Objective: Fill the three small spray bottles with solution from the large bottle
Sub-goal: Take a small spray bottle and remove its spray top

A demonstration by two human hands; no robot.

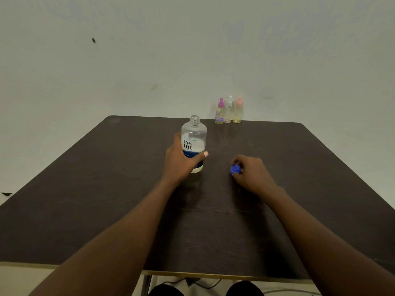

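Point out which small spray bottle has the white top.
The middle spray bottle, standing between the purple-topped one and the pink-topped one.

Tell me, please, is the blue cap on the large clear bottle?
No, the large clear bottle stands uncapped; the right hand holds the blue cap.

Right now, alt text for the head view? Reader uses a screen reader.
A person's left hand grips an uncapped large bottle standing upright on a dark table, while the right hand holds a blue cap down near the table surface to its right. Three small spray bottles, tops on, stand together at the far edge.
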